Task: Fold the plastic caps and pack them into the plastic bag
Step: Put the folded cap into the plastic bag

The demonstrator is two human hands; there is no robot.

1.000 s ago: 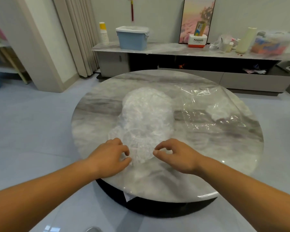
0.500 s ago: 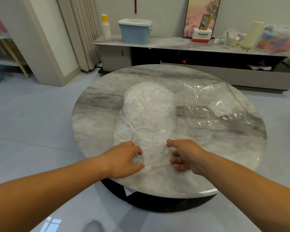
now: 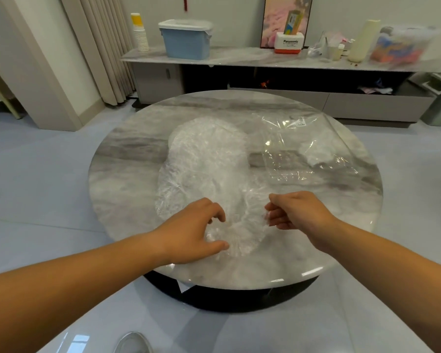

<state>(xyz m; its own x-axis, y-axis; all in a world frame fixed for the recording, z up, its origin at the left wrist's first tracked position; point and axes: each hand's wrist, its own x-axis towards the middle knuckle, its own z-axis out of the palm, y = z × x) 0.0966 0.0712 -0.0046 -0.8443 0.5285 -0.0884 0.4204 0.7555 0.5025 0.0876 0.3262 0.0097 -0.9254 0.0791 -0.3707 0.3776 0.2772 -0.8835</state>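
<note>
Film of thin, crinkled clear plastic: judged very light, limp and slippery, and easily stretched or torn. A loose pile of plastic caps [image 3: 209, 161] is heaped on the tabletop [image 3: 127, 200], reaching away from both hands. The nearest cap [image 3: 239, 235] is spread between the hands. Its near edge is covered by the curled left hand [image 3: 191, 235], with film caught between thumb and fingers. Its rim is pinched at the fingertips of the right hand [image 3: 295, 212], which is closed narrowly. Beyond the right hand the plastic bag [image 3: 303, 149] is laid flat, just beside the pile. White material is seen in it, judged to be caps already packed. Hold is best taken at the gathered rim, at opposite sides, so that a single layer is lifted. Cling to the caps beneath is expected.
</note>
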